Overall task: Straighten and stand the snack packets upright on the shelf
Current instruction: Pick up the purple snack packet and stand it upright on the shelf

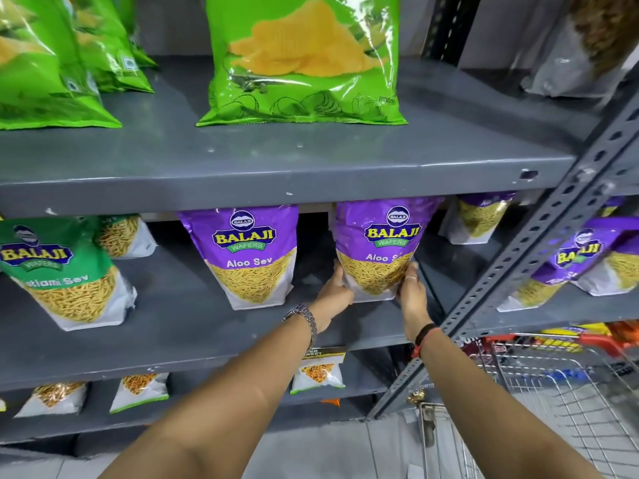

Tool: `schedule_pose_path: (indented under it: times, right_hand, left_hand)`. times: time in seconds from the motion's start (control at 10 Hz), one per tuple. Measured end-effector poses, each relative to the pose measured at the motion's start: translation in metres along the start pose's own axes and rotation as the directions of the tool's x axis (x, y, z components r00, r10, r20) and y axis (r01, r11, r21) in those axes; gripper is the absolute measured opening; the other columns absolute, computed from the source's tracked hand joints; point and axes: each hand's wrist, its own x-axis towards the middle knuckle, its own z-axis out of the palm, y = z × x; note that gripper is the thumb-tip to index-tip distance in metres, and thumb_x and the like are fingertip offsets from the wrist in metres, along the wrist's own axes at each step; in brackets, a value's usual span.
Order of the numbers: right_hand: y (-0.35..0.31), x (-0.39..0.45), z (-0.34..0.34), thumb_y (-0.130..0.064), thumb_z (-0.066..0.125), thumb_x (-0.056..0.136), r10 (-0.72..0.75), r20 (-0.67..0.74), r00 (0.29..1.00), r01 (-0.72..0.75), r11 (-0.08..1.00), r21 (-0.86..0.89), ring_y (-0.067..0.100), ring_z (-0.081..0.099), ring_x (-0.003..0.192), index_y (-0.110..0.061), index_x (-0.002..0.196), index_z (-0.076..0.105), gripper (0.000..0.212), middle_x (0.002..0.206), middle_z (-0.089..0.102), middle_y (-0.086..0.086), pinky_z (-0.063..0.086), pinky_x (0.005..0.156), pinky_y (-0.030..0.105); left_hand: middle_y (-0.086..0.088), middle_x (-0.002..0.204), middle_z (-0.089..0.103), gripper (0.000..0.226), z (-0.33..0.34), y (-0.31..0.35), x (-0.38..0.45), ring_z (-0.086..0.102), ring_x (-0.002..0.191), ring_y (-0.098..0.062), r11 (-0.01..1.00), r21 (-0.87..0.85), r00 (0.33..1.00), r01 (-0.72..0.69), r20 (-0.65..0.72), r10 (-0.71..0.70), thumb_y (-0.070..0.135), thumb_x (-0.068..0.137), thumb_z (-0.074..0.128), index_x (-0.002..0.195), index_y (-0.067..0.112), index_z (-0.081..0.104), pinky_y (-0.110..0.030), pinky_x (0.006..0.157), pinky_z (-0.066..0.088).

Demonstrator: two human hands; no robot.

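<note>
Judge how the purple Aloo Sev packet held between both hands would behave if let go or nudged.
The held Aloo Sev packet probably flexes rather than staying stiff: it is a glossy film pouch. It looks light, and likely tips easily on its narrow base. The left hand and right hand grip its lower sides, where film may slip.

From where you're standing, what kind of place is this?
Most likely a grocery shop aisle. Grey metal shelves carry rows of branded snack packets, such as the purple Aloo Sev packet held between both hands, and a wire shopping trolley stands at lower right.

A shop aisle: grey steel shelving [276, 167] with rows of branded snack packets [254, 257], wire trolley [553, 392] alongside.
</note>
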Motion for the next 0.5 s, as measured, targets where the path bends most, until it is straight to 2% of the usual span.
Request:
schedule_pose_path:
  times: [0.2, 0.3, 0.4, 0.5]
  right_hand:
    - [0.003, 0.014, -0.005, -0.058, 0.031, 0.089, 0.043, -0.032, 0.999, -0.044, 0.999, -0.002, 0.027, 0.053, 0.121, -0.015, 0.125, 0.057, 0.062, 0.133, 0.058, 0.011, 0.04, 0.106, 0.036]
    - [0.005, 0.011, -0.007, -0.054, 0.031, 0.091, 0.027, 0.003, 1.0, -0.027, 1.0, -0.013, 0.027, 0.053, 0.121, -0.015, 0.124, 0.057, 0.058, 0.131, 0.058, 0.011, 0.039, 0.106, 0.036]
    - [0.007, 0.002, -0.011, -0.042, 0.032, 0.095, -0.085, -0.069, 0.994, 0.079, 0.993, -0.083, 0.03, 0.054, 0.118, -0.009, 0.121, 0.057, 0.049, 0.126, 0.06, 0.017, 0.039, 0.099, 0.034]
    - [0.005, -0.03, -0.021, -0.025, 0.037, 0.096, -0.384, -0.176, 0.906, 0.367, 0.922, -0.121, 0.022, 0.056, 0.107, -0.01, 0.119, 0.055, 0.033, 0.116, 0.062, 0.012, 0.043, 0.094, 0.033]
  left_hand:
    - [0.003, 0.159, 0.021, 0.084, 0.01, -0.003, 0.014, 0.028, 0.143, -0.025, 1.0, 0.009, 1.0, 0.021, -0.007, -0.021, 0.008, 0.082, 0.04, 0.148, 0.041, -0.001, -0.045, 0.114, 0.034]
    - [-0.001, 0.156, 0.03, 0.073, 0.013, -0.006, 0.015, 0.037, 0.138, -0.027, 0.999, 0.028, 0.996, 0.03, -0.079, -0.028, 0.015, 0.089, 0.041, 0.149, 0.037, 0.005, -0.039, 0.111, 0.037]
    - [-0.003, 0.144, 0.048, 0.06, 0.014, -0.012, -0.002, 0.05, 0.13, -0.026, 0.986, -0.002, 0.943, -0.168, -0.292, 0.16, 0.001, 0.089, 0.039, 0.146, 0.02, 0.03, -0.016, 0.096, 0.043]
    - [0.001, 0.115, 0.068, 0.053, 0.003, -0.025, -0.044, 0.064, 0.107, -0.02, 0.877, 0.186, 0.745, -0.442, -0.468, 0.475, -0.006, 0.084, 0.037, 0.126, 0.022, 0.055, -0.021, 0.093, 0.05]
